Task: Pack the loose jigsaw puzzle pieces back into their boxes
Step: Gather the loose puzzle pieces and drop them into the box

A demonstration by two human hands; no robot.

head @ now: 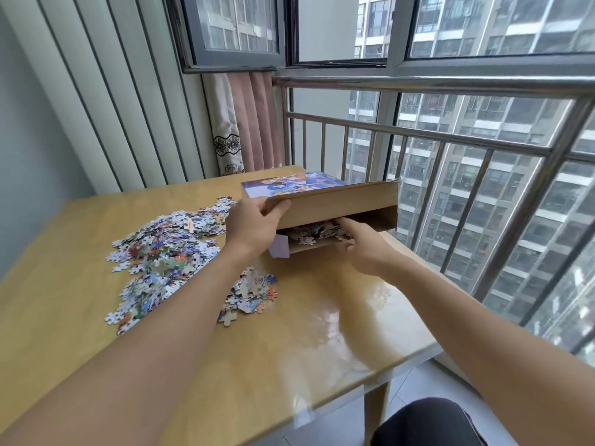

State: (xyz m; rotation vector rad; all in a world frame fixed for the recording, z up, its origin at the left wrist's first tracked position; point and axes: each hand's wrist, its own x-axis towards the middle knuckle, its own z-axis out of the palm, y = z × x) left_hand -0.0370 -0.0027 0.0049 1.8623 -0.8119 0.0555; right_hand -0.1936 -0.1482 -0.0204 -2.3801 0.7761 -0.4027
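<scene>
The left hand (254, 225) grips the near edge of the box flap (338, 201), thumb on top and fingers curled under, lifting it so the opening stays wide. The right hand (357, 243) reaches into the box (322, 246), its fingers among the pieces already inside; whether they pinch any or just push them deeper I cannot tell. The box lies on the far right part of the counter (322, 333), its mouth turned toward the person, likely so handfuls slide in easily. Most loose puzzle pieces (161, 249) remain heaped at left, and a smaller pile (248, 294) sits nearer, just in front of the box.
</scene>
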